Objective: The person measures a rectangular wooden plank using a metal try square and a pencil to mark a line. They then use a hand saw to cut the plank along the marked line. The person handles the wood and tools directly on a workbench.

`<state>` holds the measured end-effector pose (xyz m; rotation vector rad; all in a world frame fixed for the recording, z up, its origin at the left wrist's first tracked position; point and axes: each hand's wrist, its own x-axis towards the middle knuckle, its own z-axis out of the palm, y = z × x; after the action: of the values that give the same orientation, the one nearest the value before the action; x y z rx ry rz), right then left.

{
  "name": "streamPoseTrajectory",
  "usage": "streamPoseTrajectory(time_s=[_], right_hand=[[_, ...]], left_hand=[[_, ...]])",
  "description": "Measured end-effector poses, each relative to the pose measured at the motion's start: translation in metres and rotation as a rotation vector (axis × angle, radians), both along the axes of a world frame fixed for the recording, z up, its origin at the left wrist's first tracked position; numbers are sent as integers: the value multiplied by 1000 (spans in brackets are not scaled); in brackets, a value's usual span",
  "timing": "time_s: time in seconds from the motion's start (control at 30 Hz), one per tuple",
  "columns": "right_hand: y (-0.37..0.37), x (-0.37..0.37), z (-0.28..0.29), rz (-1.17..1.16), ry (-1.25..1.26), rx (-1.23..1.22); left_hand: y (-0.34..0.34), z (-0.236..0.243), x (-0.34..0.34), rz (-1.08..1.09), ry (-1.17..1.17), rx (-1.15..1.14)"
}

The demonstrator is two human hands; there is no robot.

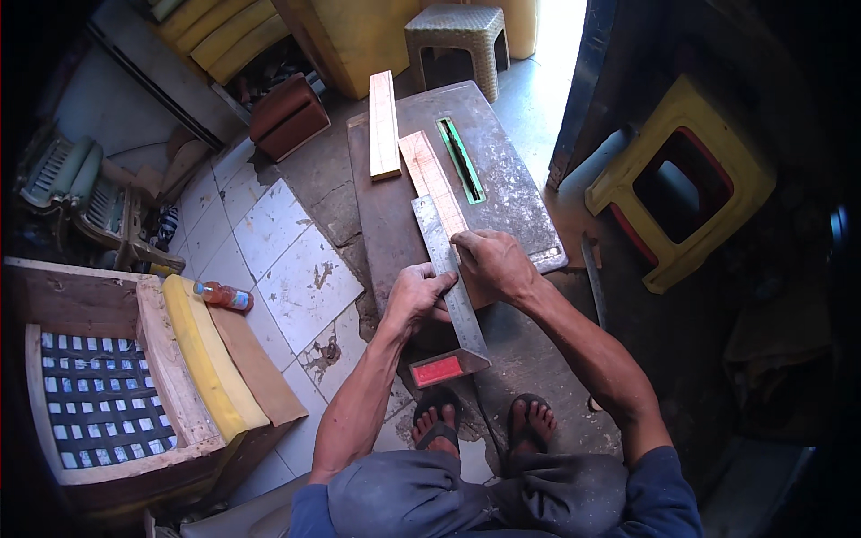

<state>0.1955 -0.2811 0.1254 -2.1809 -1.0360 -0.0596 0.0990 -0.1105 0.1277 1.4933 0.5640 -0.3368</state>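
2 knees [386, 498], 2 hands [418, 294] w/ 1 try sq. [462, 316], 2 planks [383, 125]

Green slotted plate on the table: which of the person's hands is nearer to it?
Right. The right hand is just below the green plate in the picture; the left hand is farther off, lower and to the left.

To your left stands a wooden seat frame [164, 359] strung with black webbing [103, 403], its side padded with yellow foam [204, 350]. A bottle [223, 296] of reddish liquid lies on that padding (tipped on its side). Beyond the cracked white tiles [300, 282] you have a brown case [289, 117]; ahead, a woven-patterned stool [456, 25]; to your right, a yellow stool [614, 177], overturned.
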Motion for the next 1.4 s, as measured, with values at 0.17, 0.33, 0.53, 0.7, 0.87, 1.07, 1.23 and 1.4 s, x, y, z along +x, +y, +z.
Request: streamPoseTrajectory(time_s=[0.17,0.33,0.53,0.7,0.87,1.07,1.23,1.4], right_hand=[[-25,-22,23,136,76,-110],[-50,-56,63,180,217,-268],[0,6,19,-53,82,-7],[30,32,7,-78,20,0],[37,35,7,-76,39,-35],[35,32,3,-32,2,-5],[-7,-23,19,25,67,-51],[-106,-106,39,-92,314,-27]], left_hand=[[2,-8,-2,20,3,-45],[8,-12,-2,34,-23,-25],[-1,-4,2,22,-21,-49],[0,-5,0,28,-17,-34],[3,-11,-1,4,-6,-20],[3,-9,1,-24,-5,32],[3,-7,-3,7,-24,-52],[3,-10,-1,-6,-9,15]])
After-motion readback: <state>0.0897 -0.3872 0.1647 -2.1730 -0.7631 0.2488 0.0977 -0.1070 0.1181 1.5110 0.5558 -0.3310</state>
